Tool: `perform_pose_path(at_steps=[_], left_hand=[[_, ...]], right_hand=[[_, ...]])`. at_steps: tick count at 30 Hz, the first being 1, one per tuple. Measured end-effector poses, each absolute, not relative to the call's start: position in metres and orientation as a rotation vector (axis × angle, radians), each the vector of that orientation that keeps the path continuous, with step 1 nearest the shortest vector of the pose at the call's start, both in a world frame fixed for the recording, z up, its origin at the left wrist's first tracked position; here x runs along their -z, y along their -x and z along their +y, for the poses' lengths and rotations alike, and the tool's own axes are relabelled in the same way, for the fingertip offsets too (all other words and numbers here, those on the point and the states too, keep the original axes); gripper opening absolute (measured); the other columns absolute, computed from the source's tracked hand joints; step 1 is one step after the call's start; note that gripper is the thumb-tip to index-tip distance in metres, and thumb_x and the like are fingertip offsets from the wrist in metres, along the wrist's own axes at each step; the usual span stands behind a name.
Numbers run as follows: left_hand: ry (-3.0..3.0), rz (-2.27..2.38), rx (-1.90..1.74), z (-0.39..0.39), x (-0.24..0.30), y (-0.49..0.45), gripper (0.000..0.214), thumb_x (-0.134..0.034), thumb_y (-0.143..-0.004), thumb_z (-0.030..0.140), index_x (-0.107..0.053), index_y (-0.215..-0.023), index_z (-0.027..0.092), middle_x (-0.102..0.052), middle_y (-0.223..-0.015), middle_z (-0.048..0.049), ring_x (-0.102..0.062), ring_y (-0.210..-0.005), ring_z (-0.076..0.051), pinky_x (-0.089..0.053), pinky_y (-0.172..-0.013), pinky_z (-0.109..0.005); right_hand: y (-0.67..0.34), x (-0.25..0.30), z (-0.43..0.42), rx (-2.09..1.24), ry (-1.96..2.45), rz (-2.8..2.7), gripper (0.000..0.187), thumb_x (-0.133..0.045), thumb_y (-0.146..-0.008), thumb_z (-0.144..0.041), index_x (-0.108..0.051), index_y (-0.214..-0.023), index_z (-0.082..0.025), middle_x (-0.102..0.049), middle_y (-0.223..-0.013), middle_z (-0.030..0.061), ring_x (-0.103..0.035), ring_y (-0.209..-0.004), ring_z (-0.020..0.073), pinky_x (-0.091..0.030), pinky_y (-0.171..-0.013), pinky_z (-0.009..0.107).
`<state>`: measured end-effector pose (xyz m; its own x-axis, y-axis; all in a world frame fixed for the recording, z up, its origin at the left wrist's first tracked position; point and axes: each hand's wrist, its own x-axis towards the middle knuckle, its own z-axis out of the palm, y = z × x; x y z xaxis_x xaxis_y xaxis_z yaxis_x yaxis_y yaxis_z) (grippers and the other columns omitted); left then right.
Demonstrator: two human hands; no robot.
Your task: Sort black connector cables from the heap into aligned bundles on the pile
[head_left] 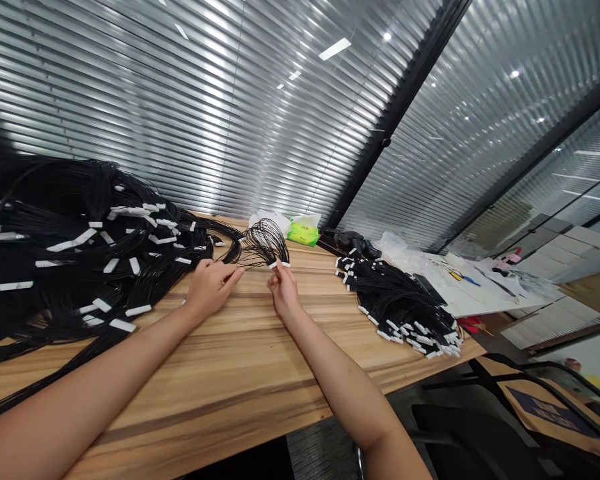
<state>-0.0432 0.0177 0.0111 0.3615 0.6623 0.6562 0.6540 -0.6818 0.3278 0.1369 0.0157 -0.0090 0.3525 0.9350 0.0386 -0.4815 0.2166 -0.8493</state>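
Observation:
My right hand [284,291] pinches a white connector [280,265] between thumb and fingers, at the end of a bundle of thin black wires [267,237]. From there the wires arch up and away toward the back of the table. Just to the left, my left hand [211,285] is closed, with thin black wires at its fingertips; its grip is partly hidden. A large tangled heap of black wire harnesses [70,247] with white connectors lies beside my left hand. On the right, apart from both hands, rests a flatter pile of similar wire harnesses [400,297].
The wooden table [240,380] stands against a glass wall with blinds [180,100]. A green tissue pack [303,231] lies at the back edge. Further right, a white table [473,287] holds plastic bags and tools. A black chair [470,433] is at the lower right.

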Motion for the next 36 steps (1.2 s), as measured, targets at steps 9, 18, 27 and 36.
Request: perform_pose_path(at_steps=[9, 18, 27, 36], left_hand=[[-2.141, 1.473, -1.377, 0.024, -0.009, 0.046, 0.022, -0.046, -0.09, 0.03, -0.06, -0.106, 0.023, -0.068, -0.096, -0.0008, -0.056, -0.065, -0.015, -0.037, -0.062, -0.028], [-2.149, 1.437, -1.204, 0.029, -0.004, 0.046, 0.025, -0.047, -0.091, 0.035, -0.067, -0.104, 0.028, -0.068, -0.108, 0.0018, -0.06, -0.078, -0.017, -0.039, -0.065, -0.027], [-2.036, 1.368, -1.545, 0.039, 0.001, 0.051, 0.027, -0.052, -0.088, 0.042, -0.067, -0.086, 0.019, -0.057, -0.067, 0.0009, -0.048, -0.06, -0.014, -0.034, -0.056, -0.026], [-1.905, 0.977, -1.692, 0.044, 0.009, 0.049, 0.03, -0.057, -0.087, 0.042, -0.072, -0.104, 0.021, -0.072, -0.11, -0.0058, -0.063, -0.106, -0.022, -0.047, -0.096, -0.037]], right_hand=[[-0.13, 0.001, 0.01, -1.126, 0.774, -0.724, 0.034, -0.076, -0.064, -0.042, -0.05, -0.062, -0.02, -0.044, -0.059, -0.0051, -0.032, -0.05, 0.0073, -0.032, -0.049, 0.024], [-0.132, 0.005, 0.012, -1.08, 0.734, -0.805, 0.033, -0.077, -0.065, -0.043, -0.054, -0.062, -0.019, -0.039, -0.057, -0.0069, -0.031, -0.051, 0.0066, -0.028, -0.051, 0.023], [-0.136, 0.002, 0.01, -1.024, 0.893, -1.059, 0.037, -0.072, -0.066, -0.051, -0.058, -0.06, -0.017, -0.043, -0.051, -0.0053, -0.034, -0.051, 0.0089, -0.029, -0.054, 0.025], [-0.126, 0.004, 0.001, -1.083, 0.889, -1.129, 0.034, -0.074, -0.066, -0.049, -0.067, -0.068, -0.016, -0.048, -0.053, -0.0042, -0.036, -0.05, 0.0083, -0.03, -0.053, 0.024]])
